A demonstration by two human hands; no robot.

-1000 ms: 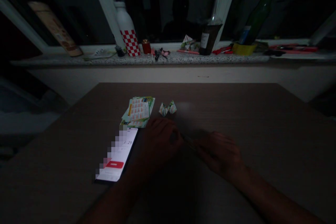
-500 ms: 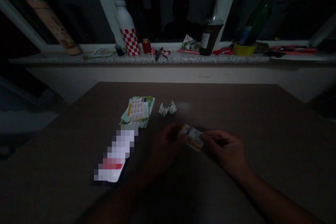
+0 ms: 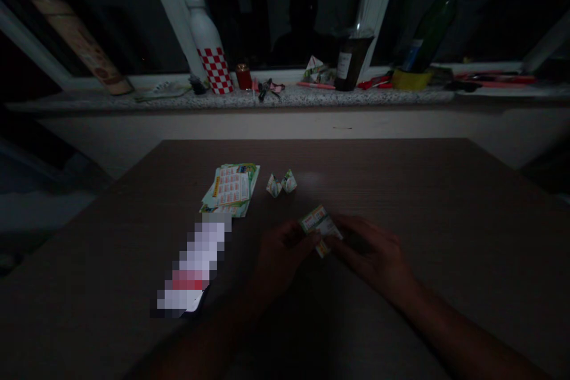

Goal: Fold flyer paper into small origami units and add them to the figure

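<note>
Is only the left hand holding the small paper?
No, the left hand and the right hand both hold the small paper.

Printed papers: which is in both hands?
The small sheet, pinched by left hand and right hand; the paper stack and two-pointed paper lie on the table.

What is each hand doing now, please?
Left hand: closed on the near left part of the paper, thumb on top.
Right hand: closed on the same paper, at its right side.
</note>
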